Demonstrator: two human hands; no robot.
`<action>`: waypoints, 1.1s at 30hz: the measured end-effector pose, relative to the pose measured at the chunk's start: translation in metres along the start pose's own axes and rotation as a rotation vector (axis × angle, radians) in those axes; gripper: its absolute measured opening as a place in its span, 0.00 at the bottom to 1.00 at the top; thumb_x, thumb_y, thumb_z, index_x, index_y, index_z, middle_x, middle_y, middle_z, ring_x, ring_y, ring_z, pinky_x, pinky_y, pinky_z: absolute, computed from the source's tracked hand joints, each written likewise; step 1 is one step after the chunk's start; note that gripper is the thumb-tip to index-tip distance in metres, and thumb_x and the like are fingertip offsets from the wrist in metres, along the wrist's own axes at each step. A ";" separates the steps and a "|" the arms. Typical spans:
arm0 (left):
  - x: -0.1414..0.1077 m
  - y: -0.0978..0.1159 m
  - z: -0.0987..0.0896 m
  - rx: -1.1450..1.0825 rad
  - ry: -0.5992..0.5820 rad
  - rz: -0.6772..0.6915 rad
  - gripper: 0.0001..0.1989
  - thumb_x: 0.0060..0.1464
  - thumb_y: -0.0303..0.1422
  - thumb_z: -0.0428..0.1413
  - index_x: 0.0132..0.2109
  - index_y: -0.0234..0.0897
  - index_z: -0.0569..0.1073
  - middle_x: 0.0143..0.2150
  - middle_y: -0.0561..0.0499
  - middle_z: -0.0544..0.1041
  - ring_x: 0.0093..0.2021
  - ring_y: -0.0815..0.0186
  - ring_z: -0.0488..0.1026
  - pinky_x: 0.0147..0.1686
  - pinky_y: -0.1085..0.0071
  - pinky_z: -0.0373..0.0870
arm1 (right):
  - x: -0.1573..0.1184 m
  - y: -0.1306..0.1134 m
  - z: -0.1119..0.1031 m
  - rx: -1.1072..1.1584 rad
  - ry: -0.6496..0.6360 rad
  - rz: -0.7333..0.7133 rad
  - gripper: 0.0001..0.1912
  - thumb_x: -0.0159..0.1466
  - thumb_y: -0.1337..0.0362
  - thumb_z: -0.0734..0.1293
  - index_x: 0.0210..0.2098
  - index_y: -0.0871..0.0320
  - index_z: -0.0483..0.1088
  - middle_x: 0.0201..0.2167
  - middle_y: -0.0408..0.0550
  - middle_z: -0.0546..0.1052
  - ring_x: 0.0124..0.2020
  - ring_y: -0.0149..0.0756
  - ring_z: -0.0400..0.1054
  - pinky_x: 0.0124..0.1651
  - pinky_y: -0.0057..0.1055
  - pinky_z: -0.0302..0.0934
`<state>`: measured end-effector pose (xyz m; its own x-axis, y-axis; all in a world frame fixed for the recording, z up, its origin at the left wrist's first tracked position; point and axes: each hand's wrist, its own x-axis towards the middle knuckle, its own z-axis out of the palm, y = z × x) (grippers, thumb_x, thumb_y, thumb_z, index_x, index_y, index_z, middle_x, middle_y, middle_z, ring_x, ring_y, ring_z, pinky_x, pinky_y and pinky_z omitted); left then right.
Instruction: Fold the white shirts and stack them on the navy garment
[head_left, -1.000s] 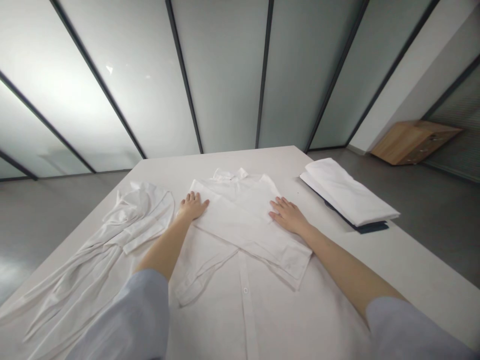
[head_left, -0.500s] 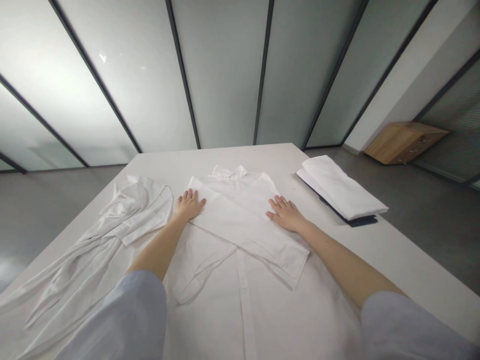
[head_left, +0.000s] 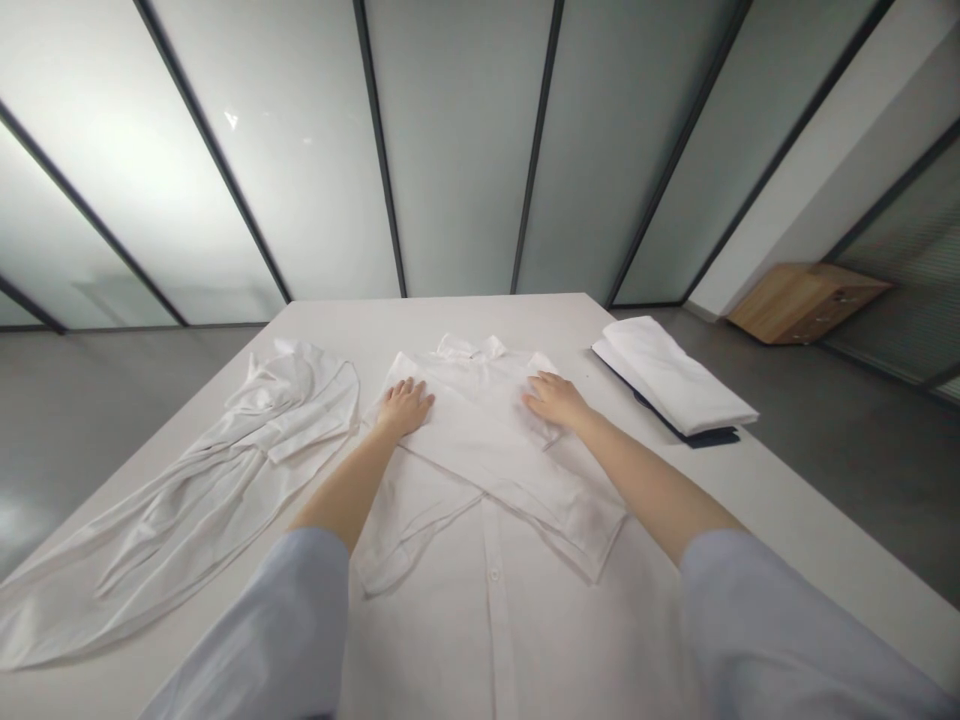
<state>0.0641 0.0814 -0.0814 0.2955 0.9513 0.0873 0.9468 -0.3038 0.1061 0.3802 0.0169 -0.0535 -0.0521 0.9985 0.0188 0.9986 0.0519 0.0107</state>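
Observation:
A white buttoned shirt (head_left: 487,440) lies spread on the pale table (head_left: 450,312), its collar toward the far edge and its sleeves folded across the front. On the shirt's left shoulder area rests my left hand (head_left: 406,406), palm down with fingers apart. My right hand (head_left: 556,399) lies on the right shoulder area, its fingers loosely spread on the cloth. Neither hand grips anything. The lower part of the shirt reaches toward me between my forearms.
A crumpled white garment (head_left: 247,450) stretches along the table's left side. Folded white cloth (head_left: 675,375) sits on a dark folded item (head_left: 712,437) at the right. Beyond are frosted panels and a wooden cabinet (head_left: 802,303) on the floor.
My right hand has moved up and inward over the shirt's shoulder. My left hand stays on the cloth, and the view has shifted slightly.

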 end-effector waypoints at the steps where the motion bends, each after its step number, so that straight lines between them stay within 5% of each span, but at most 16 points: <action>1: 0.000 0.001 0.001 0.017 -0.026 -0.005 0.28 0.64 0.46 0.40 0.66 0.40 0.59 0.70 0.42 0.56 0.69 0.53 0.52 0.63 0.55 0.51 | 0.004 -0.003 0.006 0.010 0.003 0.020 0.28 0.68 0.51 0.55 0.62 0.58 0.60 0.66 0.59 0.59 0.65 0.48 0.54 0.62 0.42 0.51; 9: -0.037 0.003 0.001 0.088 -0.069 0.028 0.30 0.63 0.47 0.40 0.67 0.38 0.56 0.70 0.38 0.53 0.69 0.49 0.50 0.63 0.51 0.48 | -0.024 -0.014 0.045 0.031 -0.015 0.057 0.33 0.69 0.46 0.50 0.67 0.56 0.54 0.69 0.57 0.53 0.68 0.49 0.47 0.66 0.46 0.44; 15: -0.050 0.002 -0.021 0.131 -0.181 0.055 0.27 0.58 0.50 0.47 0.59 0.42 0.68 0.61 0.40 0.68 0.60 0.49 0.65 0.54 0.54 0.63 | -0.053 -0.019 0.026 -0.030 0.001 -0.041 0.30 0.67 0.47 0.55 0.61 0.57 0.64 0.63 0.60 0.63 0.62 0.52 0.58 0.60 0.45 0.54; 19: -0.020 0.009 -0.041 0.034 -0.118 0.077 0.20 0.59 0.46 0.49 0.52 0.44 0.74 0.53 0.46 0.74 0.52 0.56 0.72 0.51 0.62 0.66 | -0.021 -0.016 0.001 0.031 0.019 -0.034 0.21 0.66 0.52 0.60 0.50 0.57 0.73 0.52 0.57 0.75 0.52 0.48 0.68 0.55 0.41 0.58; 23: 0.018 0.016 -0.036 -0.144 0.036 -0.033 0.21 0.60 0.39 0.48 0.57 0.40 0.71 0.57 0.45 0.72 0.51 0.60 0.74 0.52 0.68 0.66 | 0.034 -0.011 -0.001 0.238 0.143 0.051 0.19 0.66 0.62 0.58 0.53 0.59 0.71 0.54 0.56 0.73 0.53 0.42 0.68 0.55 0.33 0.58; 28: 0.053 0.015 -0.013 -0.341 -0.032 -0.176 0.28 0.58 0.33 0.51 0.65 0.34 0.61 0.60 0.42 0.71 0.55 0.61 0.72 0.53 0.70 0.65 | 0.079 -0.013 0.016 0.437 0.082 0.151 0.18 0.65 0.66 0.59 0.50 0.59 0.73 0.52 0.54 0.75 0.53 0.40 0.69 0.52 0.30 0.60; 33: 0.075 0.014 -0.003 -0.404 -0.069 -0.244 0.27 0.55 0.33 0.53 0.61 0.34 0.65 0.53 0.42 0.77 0.51 0.62 0.75 0.44 0.72 0.69 | 0.094 -0.020 0.022 0.514 0.069 0.151 0.15 0.65 0.62 0.61 0.45 0.58 0.76 0.46 0.53 0.78 0.46 0.39 0.72 0.44 0.28 0.61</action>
<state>0.0993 0.1485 -0.0704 0.0916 0.9944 -0.0521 0.8682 -0.0541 0.4933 0.3558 0.1101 -0.0740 0.1093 0.9928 0.0480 0.8700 -0.0722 -0.4877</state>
